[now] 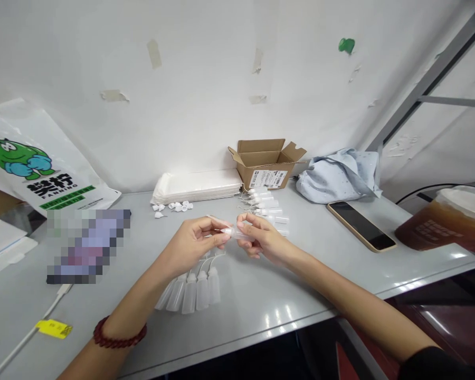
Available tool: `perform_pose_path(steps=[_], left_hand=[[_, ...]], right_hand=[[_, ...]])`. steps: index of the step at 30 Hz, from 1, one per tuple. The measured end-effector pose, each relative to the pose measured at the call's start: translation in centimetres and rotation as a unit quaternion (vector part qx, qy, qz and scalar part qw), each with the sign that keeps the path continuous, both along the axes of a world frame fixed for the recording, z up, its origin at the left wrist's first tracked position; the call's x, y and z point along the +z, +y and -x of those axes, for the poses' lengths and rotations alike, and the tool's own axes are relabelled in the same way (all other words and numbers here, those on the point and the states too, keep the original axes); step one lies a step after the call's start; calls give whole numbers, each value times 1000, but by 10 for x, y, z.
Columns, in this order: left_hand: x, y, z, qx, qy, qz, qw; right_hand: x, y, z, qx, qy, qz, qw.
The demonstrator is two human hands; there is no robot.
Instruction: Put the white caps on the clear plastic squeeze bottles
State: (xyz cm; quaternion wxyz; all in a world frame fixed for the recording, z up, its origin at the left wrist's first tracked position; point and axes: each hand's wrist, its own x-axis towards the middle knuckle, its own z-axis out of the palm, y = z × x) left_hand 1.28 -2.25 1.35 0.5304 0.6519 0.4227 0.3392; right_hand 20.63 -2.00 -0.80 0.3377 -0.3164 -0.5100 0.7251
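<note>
A small translucent plastic squeeze bottle lies sideways between my two hands, above the middle of the table. My right hand is closed round its body. At the bottle's neck end, the fingers of my left hand pinch a white cap. Several like bottles, with thin white tubes at their tops, lie in a row below my left hand. Behind my right hand is another row of translucent bottles, partly hidden. Loose small white caps sit in a cluster beyond my left hand.
At the back stand a stack of white flat packs and an open cardboard box. A blue cloth bundle, a phone and a drink cup are on the right. Leftward are a pixelated device, its cable and a printed bag.
</note>
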Motion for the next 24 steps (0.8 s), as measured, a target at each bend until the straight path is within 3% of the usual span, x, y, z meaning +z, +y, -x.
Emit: perform_pose_path(steps=[8,13,19,22,24], left_hand=[[3,-1,0,8,76,-5,997],[8,-4,0,6,72,-39,997],[7,-6,-3,-9,90,-20,996],[7,-5,-4,-6,85,1,996],[5,-4,-3,31,71,23,997]], right_hand=[[2,-2,1,4,-4,6,1000],[3,-2,2,5,-5,17,1000],[3,-3,2,13,-20,15,1000],[-2,-1,3,13,-37,-35,999],[-8,1,4,-37,-88,-137,986]])
